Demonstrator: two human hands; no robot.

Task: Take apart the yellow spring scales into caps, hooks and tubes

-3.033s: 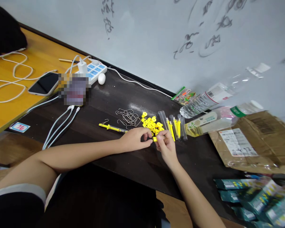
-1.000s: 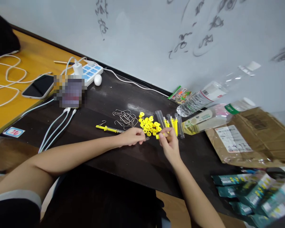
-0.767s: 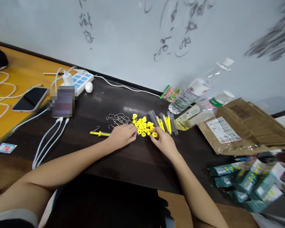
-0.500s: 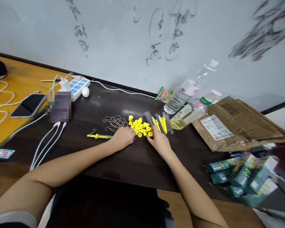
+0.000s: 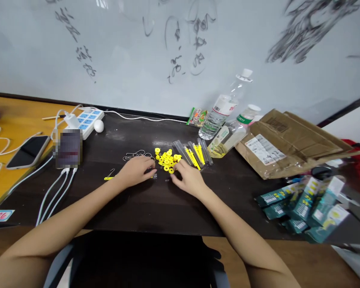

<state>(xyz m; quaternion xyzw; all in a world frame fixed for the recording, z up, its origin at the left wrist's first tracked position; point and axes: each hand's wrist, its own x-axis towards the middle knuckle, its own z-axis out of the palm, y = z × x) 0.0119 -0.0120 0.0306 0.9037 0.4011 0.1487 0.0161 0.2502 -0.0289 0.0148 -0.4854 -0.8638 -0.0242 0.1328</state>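
Observation:
My left hand (image 5: 138, 171) rests palm down over a yellow-and-clear tube piece (image 5: 109, 178), thumb and fingers apart. The middle of that piece is hidden under the hand; its hooked yellow end shows at the left, its clear end at the right. My right hand (image 5: 187, 178) is at the right edge of a pile of small yellow caps and rings (image 5: 167, 161), thumb spread from the fingers. A tiny spring (image 5: 167, 180) lies just left of the right thumb. Wire hooks (image 5: 138, 153) lie behind my left hand. Clear tubes and yellow rods (image 5: 198, 153) lie behind my right.
Two bottles, one clear (image 5: 219, 114) and one with a green label (image 5: 234, 134), stand near the whiteboard beside a snack packet (image 5: 197, 117). A cardboard parcel (image 5: 276, 140) and green boxes (image 5: 306, 204) are on the right. A power strip (image 5: 90, 122) and phones (image 5: 28, 151) are left.
Both hands have drawn back from the yellow pile, and the left now covers the tube piece. A small spring shows in front of the pile. The camera view has shifted slightly.

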